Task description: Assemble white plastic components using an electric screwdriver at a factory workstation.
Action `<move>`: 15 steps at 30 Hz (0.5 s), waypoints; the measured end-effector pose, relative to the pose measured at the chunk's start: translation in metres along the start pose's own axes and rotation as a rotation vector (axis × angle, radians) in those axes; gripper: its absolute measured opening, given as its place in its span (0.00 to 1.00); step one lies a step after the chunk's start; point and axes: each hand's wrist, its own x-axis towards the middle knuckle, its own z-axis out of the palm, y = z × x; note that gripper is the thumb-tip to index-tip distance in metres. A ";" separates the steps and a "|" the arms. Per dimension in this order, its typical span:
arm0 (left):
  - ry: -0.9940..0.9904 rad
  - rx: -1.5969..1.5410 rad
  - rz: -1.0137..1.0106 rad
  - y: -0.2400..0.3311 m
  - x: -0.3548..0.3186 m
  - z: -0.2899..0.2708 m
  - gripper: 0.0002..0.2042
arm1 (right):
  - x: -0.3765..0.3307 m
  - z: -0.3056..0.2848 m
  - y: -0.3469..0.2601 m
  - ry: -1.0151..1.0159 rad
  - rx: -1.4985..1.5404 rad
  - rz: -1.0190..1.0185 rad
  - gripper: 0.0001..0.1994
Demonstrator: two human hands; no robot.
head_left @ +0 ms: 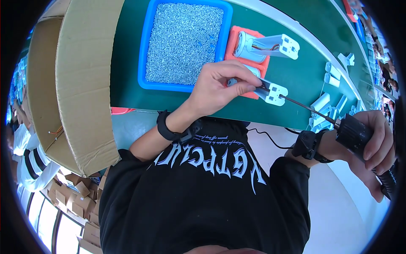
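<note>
My left hand point(220, 86) pinches a white plastic housing point(270, 92) that lies on an orange foam fixture point(237, 36) on the green bench. My right hand point(374, 148) grips a black electric screwdriver point(357, 134); its long thin bit point(306, 108) reaches to the housing's square end. A second white housing point(270, 45) with wires showing lies on the same fixture, farther back. Both wrists wear black bands.
A blue tray point(146, 51) full of small silver screws sits left of the fixture. A large open cardboard box point(80, 84) stands at the left. Several white plastic parts point(330, 106) lie on the bench at the right. Another person in white point(29, 165) is at far left.
</note>
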 end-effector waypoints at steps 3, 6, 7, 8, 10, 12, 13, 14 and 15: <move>-0.003 0.014 0.062 -0.001 0.000 0.000 0.06 | 0.002 0.002 0.002 -0.016 0.032 0.009 0.26; -0.009 0.096 0.094 0.004 0.001 0.001 0.06 | 0.002 0.004 0.003 -0.029 0.044 0.021 0.26; -0.014 0.170 0.096 0.007 0.002 0.002 0.06 | 0.002 0.004 0.003 -0.033 0.038 0.028 0.27; -0.020 0.243 0.097 0.008 0.002 0.002 0.07 | 0.002 0.005 0.003 -0.038 0.032 0.035 0.27; -0.008 0.344 0.208 0.007 0.004 0.004 0.07 | 0.002 0.001 0.000 -0.072 0.012 0.058 0.25; 0.014 0.546 0.433 0.008 0.005 0.006 0.08 | 0.004 -0.007 -0.008 -0.143 -0.028 0.102 0.21; 0.018 0.548 0.430 0.010 0.004 0.004 0.08 | 0.004 -0.013 -0.012 -0.178 -0.047 0.125 0.19; 0.054 0.613 0.478 0.014 0.002 -0.001 0.07 | 0.004 -0.018 -0.014 -0.213 -0.066 0.147 0.18; 0.091 0.679 0.526 0.020 0.000 -0.007 0.07 | 0.005 -0.022 -0.015 -0.248 -0.083 0.169 0.18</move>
